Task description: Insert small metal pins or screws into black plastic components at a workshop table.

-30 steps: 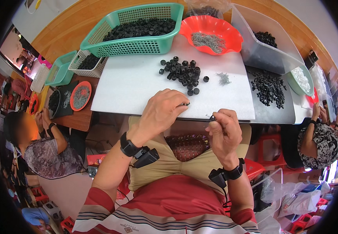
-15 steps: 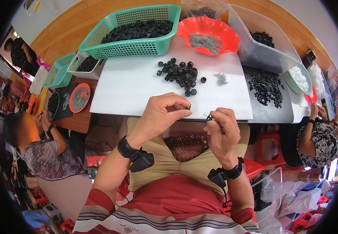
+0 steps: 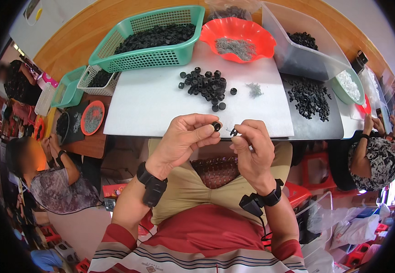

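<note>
While our left hand (image 3: 181,139) pinches a black cap (image 3: 216,126) and our right hand (image 3: 257,151) a black clip (image 3: 234,132) and pin (image 3: 229,130), by the worktop (image 3: 147,107), we are probably at the pairing step, which next calls for careful alignment.

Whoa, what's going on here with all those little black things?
Someone has a small part in each hand. The left hand pinches a round black piece, and the right hand pinches a little black fitting with what looks like a thin metal pin beside it. The two parts are close but not touching. Ahead, on a white sheet, lie a pile of round black pieces and a small heap of metal pins.
</note>
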The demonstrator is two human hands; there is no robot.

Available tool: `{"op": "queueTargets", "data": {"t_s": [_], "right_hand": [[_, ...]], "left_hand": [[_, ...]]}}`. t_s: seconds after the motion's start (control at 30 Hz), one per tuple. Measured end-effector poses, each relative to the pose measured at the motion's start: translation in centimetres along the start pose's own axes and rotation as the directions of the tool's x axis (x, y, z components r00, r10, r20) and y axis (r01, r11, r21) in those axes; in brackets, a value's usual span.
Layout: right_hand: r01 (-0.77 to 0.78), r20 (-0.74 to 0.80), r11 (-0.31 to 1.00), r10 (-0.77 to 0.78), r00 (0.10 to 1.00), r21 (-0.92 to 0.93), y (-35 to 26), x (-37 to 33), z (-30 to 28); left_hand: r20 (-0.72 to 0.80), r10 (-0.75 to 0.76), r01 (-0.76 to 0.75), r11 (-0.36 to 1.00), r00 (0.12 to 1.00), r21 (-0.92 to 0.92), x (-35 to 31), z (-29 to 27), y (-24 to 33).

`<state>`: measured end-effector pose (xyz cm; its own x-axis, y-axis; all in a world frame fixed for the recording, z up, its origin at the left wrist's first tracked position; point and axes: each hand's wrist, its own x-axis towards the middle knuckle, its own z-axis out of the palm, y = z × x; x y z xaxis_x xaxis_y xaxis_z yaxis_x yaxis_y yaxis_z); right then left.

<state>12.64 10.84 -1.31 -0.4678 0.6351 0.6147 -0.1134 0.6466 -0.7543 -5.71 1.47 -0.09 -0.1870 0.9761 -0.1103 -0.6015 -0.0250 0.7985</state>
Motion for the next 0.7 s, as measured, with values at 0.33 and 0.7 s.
{"op": "queueTargets", "data": {"t_s": [0.33, 0.7], "right_hand": [[-0.011, 0.031, 1.0, 0.011, 0.999, 0.002, -0.24, 0.28, 0.54], [0.02, 0.056, 0.997, -0.016, 0.998, -0.073, -0.67, 0.83, 0.68]], "left_hand": [[0.021, -0.038, 0.041, 0.982, 0.999, -0.183, -0.01, -0.21, -0.74], [0.012, -0.046, 0.047, 0.988, 0.999, -0.147, -0.29, 0.13, -0.88]]}}
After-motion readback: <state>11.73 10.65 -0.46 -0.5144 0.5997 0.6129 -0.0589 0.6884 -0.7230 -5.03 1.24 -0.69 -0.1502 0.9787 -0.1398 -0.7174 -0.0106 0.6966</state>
